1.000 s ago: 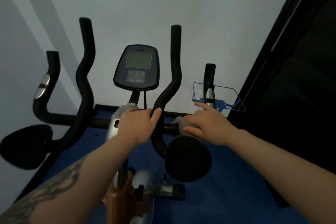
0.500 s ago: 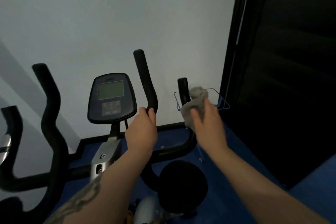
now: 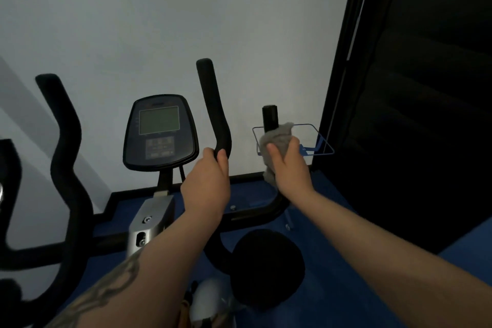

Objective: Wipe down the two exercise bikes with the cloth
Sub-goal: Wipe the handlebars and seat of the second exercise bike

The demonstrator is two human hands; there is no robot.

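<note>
- The right hand (image 3: 290, 165) is wrapped round the grey cloth (image 3: 277, 141), pressing it against the short upright grip (image 3: 270, 118) at the right end of the handlebar; the black cap of that grip pokes out above the cloth
- The left hand (image 3: 207, 184) curls round the lower bend of the tall inner bar (image 3: 213, 104), thumb hooked over it, steadying the bike (image 3: 151, 224)
- The cloth is bunched, with a loose tail hanging below the fingers; I'd say that tail could slip free, or parts of the grip go unwiped, if the hold slackens on a stroke
- The console (image 3: 161, 132) sits just left of the tall bar; a wide swing of the cloth could brush its buttons
- A thin blue wire frame (image 3: 319, 138) shows just behind the short grip, though whether it touches I cannot tell; the cloth might snag there
- The round black pad (image 3: 266, 266) sits low between the forearms, near the right elbow's path
- More black bars (image 3: 64, 141) stand to the left; whether they belong to this bike or the second I cannot tell; they look not yet attended to
- White wall (image 3: 159, 21) ahead, dark panel (image 3: 426, 88) at right, blue floor (image 3: 346, 287) below
</note>
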